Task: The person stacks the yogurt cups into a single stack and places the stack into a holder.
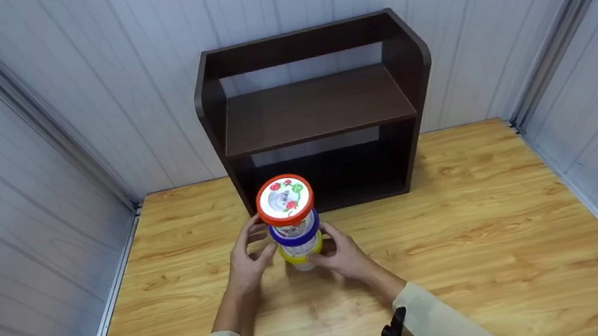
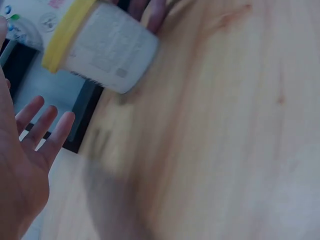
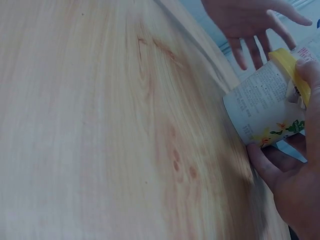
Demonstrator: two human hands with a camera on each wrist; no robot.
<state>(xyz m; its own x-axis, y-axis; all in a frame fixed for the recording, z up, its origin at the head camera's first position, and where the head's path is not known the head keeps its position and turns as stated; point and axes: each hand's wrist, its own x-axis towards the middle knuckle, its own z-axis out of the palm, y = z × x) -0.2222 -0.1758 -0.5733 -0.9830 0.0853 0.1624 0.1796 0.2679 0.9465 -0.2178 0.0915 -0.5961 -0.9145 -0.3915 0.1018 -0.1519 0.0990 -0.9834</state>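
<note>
Three round tubs stand stacked: a red-lidded tub [image 1: 284, 199] with fruit pictures on top, a blue-lidded tub [image 1: 297, 240] in the middle, and a yellow-lidded tub [image 1: 305, 266] at the bottom. My right hand [image 1: 345, 255] grips the yellow-lidded tub from the right. In the right wrist view its thumb lies at the yellow lid [image 3: 286, 62], and another finger is at the tub's lower edge. On the left side of the stack is my left hand [image 1: 246, 263], its fingers spread apart. The left wrist view shows those fingers off the yellow-lidded tub [image 2: 112, 47]; contact higher up I cannot tell.
Right behind the stack stands a dark brown two-tier shelf [image 1: 320, 105]. Its lower left part is hidden by the tubs. The wood-grain table [image 1: 490, 236] extends to both sides, with pale panel walls [image 1: 138, 68] around it.
</note>
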